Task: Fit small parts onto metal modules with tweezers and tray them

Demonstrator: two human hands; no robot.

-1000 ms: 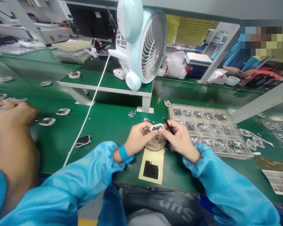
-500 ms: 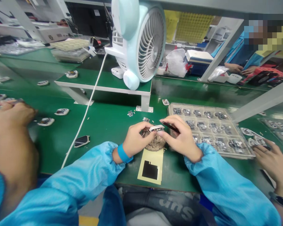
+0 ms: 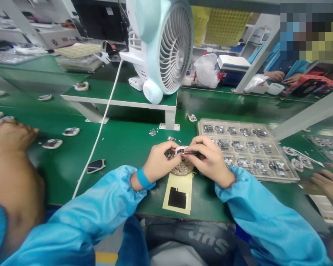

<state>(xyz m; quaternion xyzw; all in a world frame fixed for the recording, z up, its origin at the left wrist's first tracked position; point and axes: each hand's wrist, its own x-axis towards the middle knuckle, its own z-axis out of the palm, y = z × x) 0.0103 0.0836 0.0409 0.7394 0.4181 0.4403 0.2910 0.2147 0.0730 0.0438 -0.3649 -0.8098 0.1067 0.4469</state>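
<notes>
My left hand point(image 3: 163, 159) is closed on a small white device housing point(image 3: 179, 149) with electronic parts showing inside. In my right hand point(image 3: 209, 154) is a slim dark tool that looks like tweezers point(image 3: 195, 153), its tip touching the housing. Below both hands lies a round speckled brown pad point(image 3: 183, 169), partly hidden by them. A pale yellow sheet point(image 3: 166, 205) with a black cut-out sticker point(image 3: 177, 198) extends from the pad toward me. Just beyond my hands are small loose circuit pieces point(image 3: 153, 132).
A clear compartment tray point(image 3: 287, 171) of circuit boards sits right of my hands. A fan point(image 3: 174, 51) stands on a raised shelf point(image 3: 119, 101), its white cable point(image 3: 98, 135) crossing the table. Co-workers' hands are at left point(image 3: 12, 136) and right point(image 3: 329, 184). Several white housings point(image 3: 52, 143) lie leftward.
My right hand has brought the dark tool's tip down to the housing, which my left hand still holds. The co-worker's hand at right has drawn back from the housings beside the tray.
</notes>
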